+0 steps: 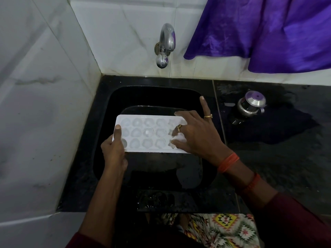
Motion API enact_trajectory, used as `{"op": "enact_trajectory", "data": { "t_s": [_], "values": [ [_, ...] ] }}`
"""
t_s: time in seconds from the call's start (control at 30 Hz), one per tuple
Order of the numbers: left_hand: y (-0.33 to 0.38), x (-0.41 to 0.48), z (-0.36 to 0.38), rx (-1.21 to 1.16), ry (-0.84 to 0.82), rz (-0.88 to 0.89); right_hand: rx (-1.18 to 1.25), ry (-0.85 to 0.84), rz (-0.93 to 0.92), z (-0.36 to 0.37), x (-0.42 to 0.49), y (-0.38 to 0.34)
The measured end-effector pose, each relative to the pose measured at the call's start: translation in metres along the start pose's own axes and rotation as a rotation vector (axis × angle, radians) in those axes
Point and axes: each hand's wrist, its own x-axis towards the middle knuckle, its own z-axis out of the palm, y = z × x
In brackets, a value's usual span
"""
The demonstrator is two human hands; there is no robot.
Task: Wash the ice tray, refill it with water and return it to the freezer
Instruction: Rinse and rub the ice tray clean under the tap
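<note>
Left hand (114, 149) gripping ice tray (143, 133); underside hidden

I see a white ice tray (148, 134) held level over a black sink (114, 97). Left hand (114, 149) grips its left end, thumb on top. Right hand (195, 133) lies spread over the right end, fingertips in the molds, index finger lifted. Metal tap (165, 45) on the tiled wall, no water running. Small steel pot (250, 105) on the wet dark surface (277, 149). Purple cloth (268, 33) hangs upper right.
</note>
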Motion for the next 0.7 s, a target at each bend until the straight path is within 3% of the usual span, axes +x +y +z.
{"op": "enact_trajectory", "data": {
  "t_s": [0.17, 0.4, 0.7],
  "values": [
    [-0.001, -0.001, -0.002, 0.011, -0.015, 0.025, 0.017, -0.045, -0.028, 0.005, -0.005, -0.001],
    [-0.001, -0.004, -0.006, 0.028, -0.012, 0.056, 0.104, 0.092, 0.041, 0.002, -0.002, 0.010],
    [-0.001, -0.008, -0.006, 0.015, -0.019, 0.033, 0.033, 0.027, 0.032, 0.004, 0.008, 0.008]
  ]
}}
